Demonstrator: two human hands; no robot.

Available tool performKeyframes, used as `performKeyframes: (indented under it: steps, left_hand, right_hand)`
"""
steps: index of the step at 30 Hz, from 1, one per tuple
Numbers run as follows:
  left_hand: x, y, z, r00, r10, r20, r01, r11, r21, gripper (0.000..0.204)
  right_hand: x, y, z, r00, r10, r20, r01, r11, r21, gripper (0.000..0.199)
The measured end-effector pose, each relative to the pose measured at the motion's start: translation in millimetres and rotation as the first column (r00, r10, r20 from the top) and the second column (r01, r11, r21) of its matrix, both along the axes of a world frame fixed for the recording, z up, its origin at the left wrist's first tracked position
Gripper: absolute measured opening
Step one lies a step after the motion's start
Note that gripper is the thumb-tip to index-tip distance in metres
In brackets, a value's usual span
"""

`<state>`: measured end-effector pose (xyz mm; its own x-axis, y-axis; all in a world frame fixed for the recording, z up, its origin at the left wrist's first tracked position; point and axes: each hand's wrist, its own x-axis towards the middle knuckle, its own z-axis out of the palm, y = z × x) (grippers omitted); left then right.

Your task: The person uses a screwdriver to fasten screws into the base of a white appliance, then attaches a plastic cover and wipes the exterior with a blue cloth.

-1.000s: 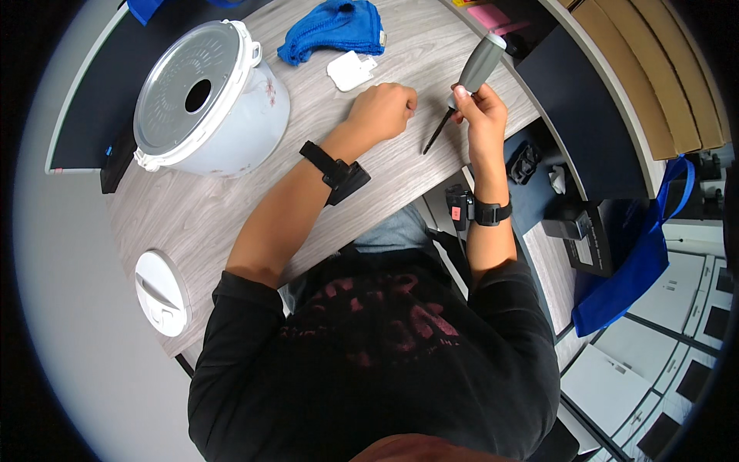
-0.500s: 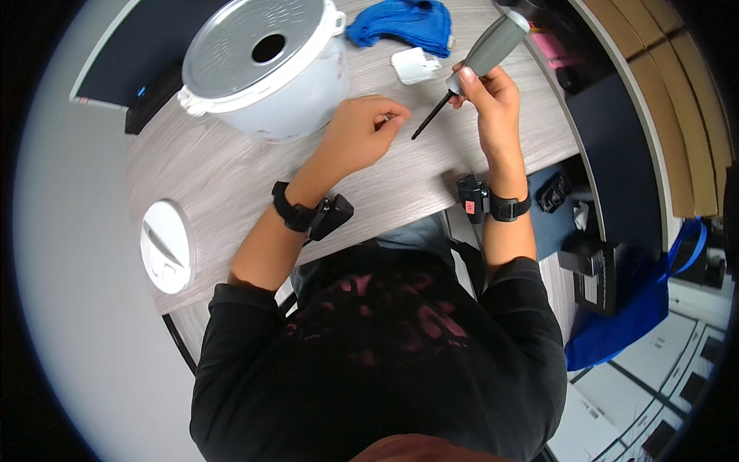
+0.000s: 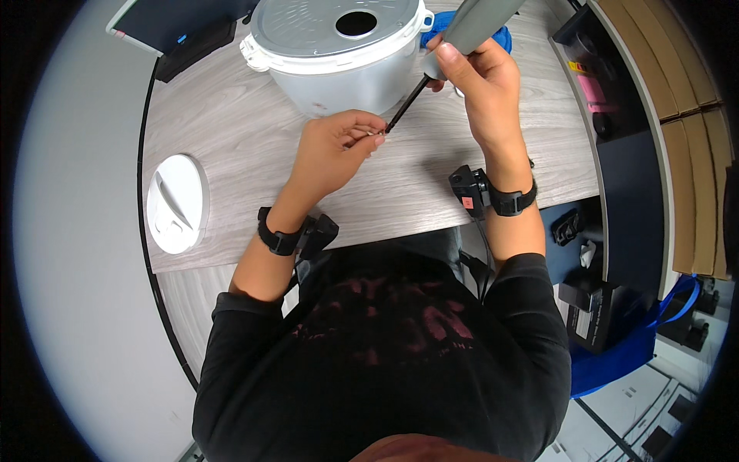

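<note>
My right hand (image 3: 485, 88) is wrapped around the thick grey handle of a screwdriver (image 3: 481, 25). Its black shaft slants down to the left, and the tip meets the fingertips of my left hand (image 3: 335, 150). Thumb and index finger of that hand are pinched on a tiny screw-like piece (image 3: 377, 134), mostly covered by the fingers. Just beyond both hands stands a white tub (image 3: 350, 81) with a grey, round-holed top (image 3: 308, 29). A blue cloth (image 3: 502, 37) lies partly hidden behind my right hand.
A white oval lid (image 3: 192, 185) with a handle rests at the left of the wood-grain table (image 3: 239, 138). A monitor (image 3: 188, 23) stands far left. Along the right are a dark shelf with a pink item (image 3: 591, 91), cardboard boxes (image 3: 689, 192) and a blue bag (image 3: 623, 358).
The screwdriver has moved left and down, so its tip now meets my left fingertips. The view has shifted, and the right hand now hides a small white piece near the cloth.
</note>
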<state>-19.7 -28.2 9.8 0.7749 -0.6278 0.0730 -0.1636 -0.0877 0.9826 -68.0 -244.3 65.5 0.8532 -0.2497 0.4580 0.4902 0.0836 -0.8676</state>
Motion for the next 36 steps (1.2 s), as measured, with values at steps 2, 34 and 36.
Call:
performKeyframes:
  steps: [2, 34, 36]
  left_hand:
    - [0, 2, 0, 1.000, 0.013, 0.001, -0.013, 1.000, -0.020, 0.019]
    - [18, 14, 81, 0.797, 0.180, 0.576, -0.188, 0.981, -0.046, 0.023]
    - [34, 16, 88, 0.719, 0.198, 0.666, -0.179, 0.979, -0.097, 0.024]
  right_hand:
    - [3, 4, 1, 1.000, 0.007, 0.004, -0.007, 1.000, -0.007, 0.025]
    - [54, 30, 87, 0.976, 0.208, 0.058, -0.200, 0.971, -0.128, 0.017]
    - [70, 34, 100, 0.970, 0.228, 0.085, -0.213, 0.965, -0.155, 0.017]
